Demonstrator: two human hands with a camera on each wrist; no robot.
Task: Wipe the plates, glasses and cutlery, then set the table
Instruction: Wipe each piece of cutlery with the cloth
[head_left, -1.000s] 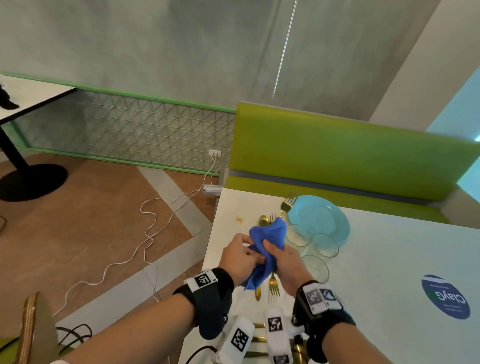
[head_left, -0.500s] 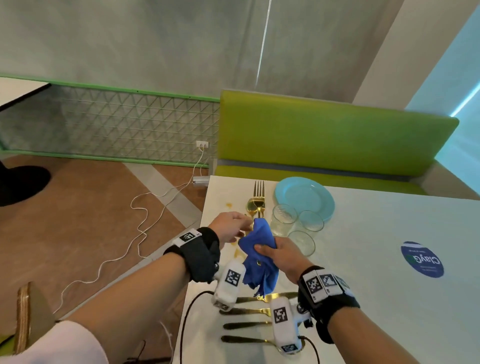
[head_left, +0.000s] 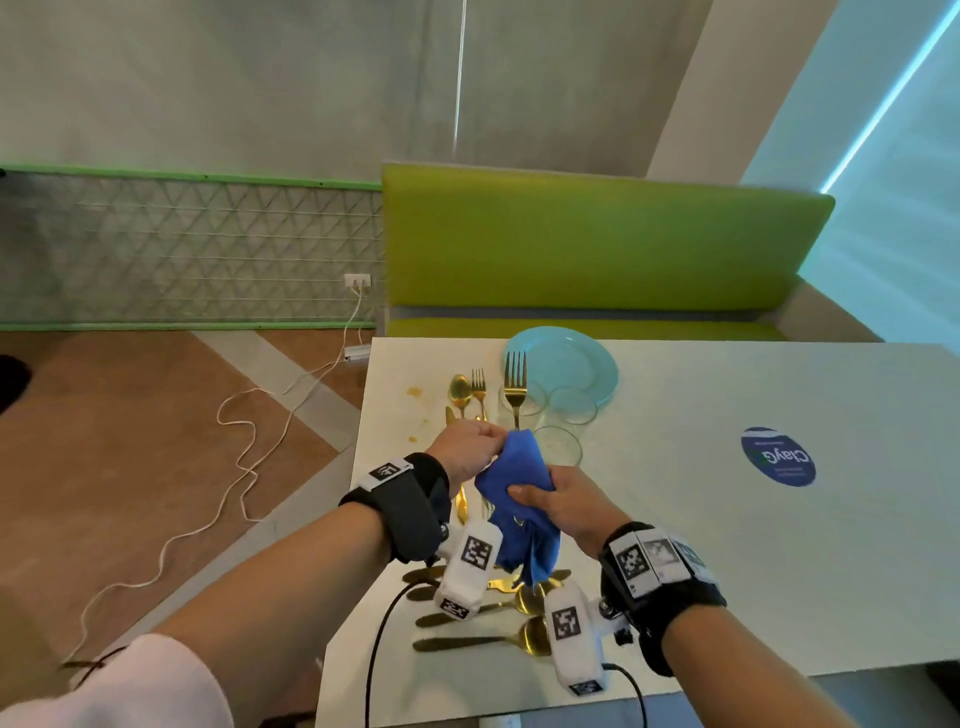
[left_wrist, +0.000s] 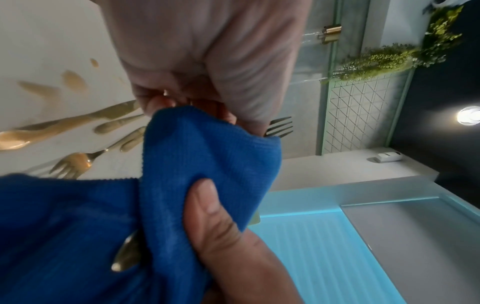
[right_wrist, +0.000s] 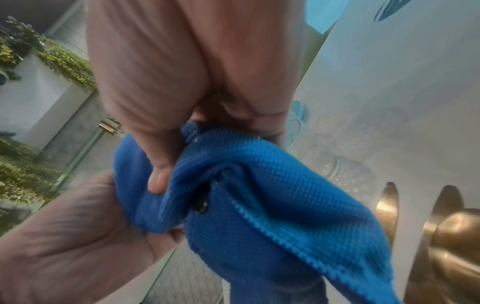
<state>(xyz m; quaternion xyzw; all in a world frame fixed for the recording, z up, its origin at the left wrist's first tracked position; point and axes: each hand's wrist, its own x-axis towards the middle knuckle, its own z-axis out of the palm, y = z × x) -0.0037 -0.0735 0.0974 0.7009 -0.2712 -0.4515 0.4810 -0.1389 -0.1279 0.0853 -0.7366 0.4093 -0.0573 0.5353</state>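
Gripped gold fork (head_left: 515, 387) near its neck with my left hand (head_left: 466, 453); my right hand (head_left: 563, 501) clenched the blue cloth (head_left: 519, 491) around its handle, frame centre, above the white table (head_left: 727, 545).

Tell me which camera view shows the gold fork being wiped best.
The head view: the fork stands with tines up, its handle wrapped in the blue cloth. The left wrist view shows only its tines and handle tip; the right wrist view shows almost none of it.
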